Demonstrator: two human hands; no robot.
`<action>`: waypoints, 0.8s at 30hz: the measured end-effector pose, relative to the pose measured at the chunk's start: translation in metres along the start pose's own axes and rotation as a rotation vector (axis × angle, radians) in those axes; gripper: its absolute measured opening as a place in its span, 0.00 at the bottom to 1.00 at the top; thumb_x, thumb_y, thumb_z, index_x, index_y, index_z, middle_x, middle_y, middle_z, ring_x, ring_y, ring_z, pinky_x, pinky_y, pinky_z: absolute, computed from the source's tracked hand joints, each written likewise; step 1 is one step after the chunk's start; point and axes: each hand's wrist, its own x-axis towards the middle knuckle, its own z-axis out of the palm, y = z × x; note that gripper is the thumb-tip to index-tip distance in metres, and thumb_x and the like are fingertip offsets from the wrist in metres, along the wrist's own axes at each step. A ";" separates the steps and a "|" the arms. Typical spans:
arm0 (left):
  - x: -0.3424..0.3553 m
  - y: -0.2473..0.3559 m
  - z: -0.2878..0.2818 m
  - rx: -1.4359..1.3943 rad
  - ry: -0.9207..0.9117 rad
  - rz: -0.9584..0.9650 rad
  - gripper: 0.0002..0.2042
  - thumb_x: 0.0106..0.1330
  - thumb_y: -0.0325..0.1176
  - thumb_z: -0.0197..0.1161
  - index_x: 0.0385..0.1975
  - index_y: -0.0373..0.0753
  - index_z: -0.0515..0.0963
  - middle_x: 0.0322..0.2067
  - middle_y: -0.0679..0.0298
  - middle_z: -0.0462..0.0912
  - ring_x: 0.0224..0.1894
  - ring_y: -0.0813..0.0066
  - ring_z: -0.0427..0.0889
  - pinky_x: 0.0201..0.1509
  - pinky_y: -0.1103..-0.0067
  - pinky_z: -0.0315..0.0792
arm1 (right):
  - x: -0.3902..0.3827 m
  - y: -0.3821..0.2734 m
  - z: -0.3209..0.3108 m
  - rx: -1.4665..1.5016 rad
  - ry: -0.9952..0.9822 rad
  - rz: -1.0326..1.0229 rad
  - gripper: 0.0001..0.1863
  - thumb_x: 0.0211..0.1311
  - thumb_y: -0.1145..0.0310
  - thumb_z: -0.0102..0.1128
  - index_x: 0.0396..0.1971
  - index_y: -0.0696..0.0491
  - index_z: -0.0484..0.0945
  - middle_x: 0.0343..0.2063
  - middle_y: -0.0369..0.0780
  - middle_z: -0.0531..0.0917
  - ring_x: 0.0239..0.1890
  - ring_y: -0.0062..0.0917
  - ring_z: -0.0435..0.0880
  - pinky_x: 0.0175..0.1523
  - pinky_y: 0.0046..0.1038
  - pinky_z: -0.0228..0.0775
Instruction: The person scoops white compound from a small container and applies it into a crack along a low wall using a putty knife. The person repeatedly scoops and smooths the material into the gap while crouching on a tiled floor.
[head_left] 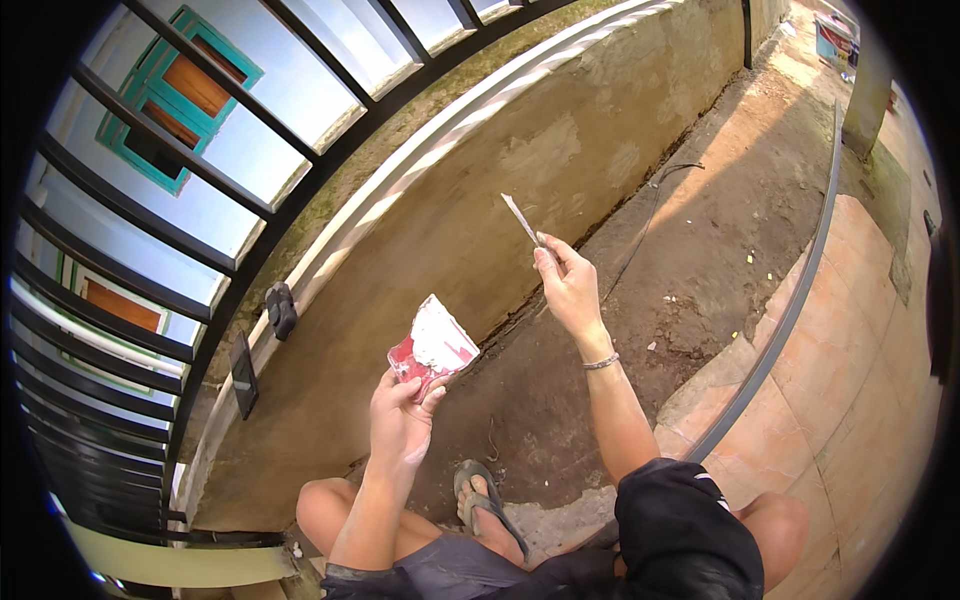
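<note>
Near the centre, my left hand (400, 410) grips a red scraper (415, 370), its wide face mostly coated with white paste (435, 330). My right hand (567, 280), with a bracelet at the wrist, is raised to the right of it and pinches a thin, flat, pale tool (519, 215) pointing up and leftward. The tool and the red scraper are apart. A low plastered wall (560, 140) stands behind both hands.
Black railing (300, 140) arches along the left, with a dark object (280, 310) on the wall's ledge. Dirt ground (680, 280) holds a cable and small scraps. A long metal bar (790, 330) borders tiles (850, 380) at right. My sandalled foot (480, 500) is below.
</note>
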 end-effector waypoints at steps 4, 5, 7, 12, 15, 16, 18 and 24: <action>0.010 -0.004 -0.012 -0.015 -0.012 -0.043 0.21 0.67 0.17 0.50 0.61 0.21 0.67 0.50 0.46 0.82 0.43 0.61 0.88 0.45 0.77 0.88 | 0.012 -0.010 0.039 -0.192 0.008 -0.281 0.22 0.76 0.70 0.56 0.67 0.45 0.76 0.36 0.44 0.81 0.35 0.39 0.81 0.43 0.33 0.75; 0.011 -0.001 -0.014 -0.028 -0.030 -0.049 0.21 0.67 0.17 0.50 0.60 0.20 0.67 0.50 0.45 0.83 0.43 0.61 0.88 0.45 0.78 0.88 | 0.016 -0.010 0.054 -0.193 0.055 -0.305 0.23 0.76 0.70 0.55 0.68 0.43 0.75 0.36 0.45 0.80 0.35 0.40 0.81 0.43 0.36 0.76; 0.015 0.003 -0.020 -0.036 -0.055 -0.034 0.20 0.67 0.17 0.50 0.59 0.20 0.68 0.50 0.45 0.82 0.44 0.61 0.88 0.45 0.78 0.87 | 0.025 -0.009 0.088 -0.232 0.122 -0.325 0.25 0.76 0.70 0.54 0.71 0.42 0.72 0.38 0.45 0.79 0.35 0.43 0.83 0.42 0.39 0.77; 0.020 0.006 -0.031 -0.065 -0.059 -0.016 0.20 0.67 0.17 0.50 0.59 0.21 0.69 0.51 0.45 0.83 0.44 0.62 0.88 0.45 0.79 0.87 | 0.027 0.002 0.149 -0.299 0.179 -0.319 0.29 0.77 0.70 0.51 0.75 0.48 0.64 0.42 0.46 0.79 0.36 0.47 0.84 0.40 0.44 0.79; 0.020 0.008 -0.034 -0.059 -0.055 -0.003 0.20 0.68 0.17 0.51 0.60 0.21 0.68 0.52 0.46 0.83 0.45 0.62 0.88 0.45 0.79 0.87 | 0.010 0.004 0.147 -0.367 0.132 -0.257 0.28 0.76 0.71 0.52 0.74 0.51 0.65 0.43 0.47 0.79 0.37 0.48 0.84 0.41 0.43 0.79; 0.019 0.010 -0.034 -0.059 -0.034 -0.016 0.21 0.68 0.17 0.51 0.61 0.21 0.68 0.52 0.46 0.83 0.45 0.62 0.88 0.45 0.79 0.87 | 0.004 0.003 0.140 -0.371 0.081 -0.243 0.27 0.76 0.71 0.52 0.73 0.52 0.67 0.42 0.47 0.80 0.37 0.48 0.84 0.41 0.43 0.79; 0.019 0.014 -0.033 -0.052 -0.018 -0.025 0.21 0.68 0.18 0.51 0.62 0.21 0.67 0.53 0.46 0.82 0.46 0.62 0.88 0.45 0.79 0.87 | -0.003 -0.002 0.122 -0.359 0.102 -0.207 0.24 0.75 0.71 0.52 0.69 0.54 0.71 0.40 0.48 0.81 0.37 0.48 0.84 0.43 0.43 0.78; 0.010 0.019 -0.033 -0.056 -0.072 0.037 0.22 0.68 0.18 0.51 0.63 0.22 0.67 0.53 0.46 0.82 0.47 0.62 0.88 0.46 0.79 0.87 | 0.032 -0.045 0.078 -0.323 0.166 -0.146 0.21 0.72 0.71 0.52 0.62 0.57 0.78 0.41 0.57 0.85 0.45 0.52 0.85 0.50 0.46 0.76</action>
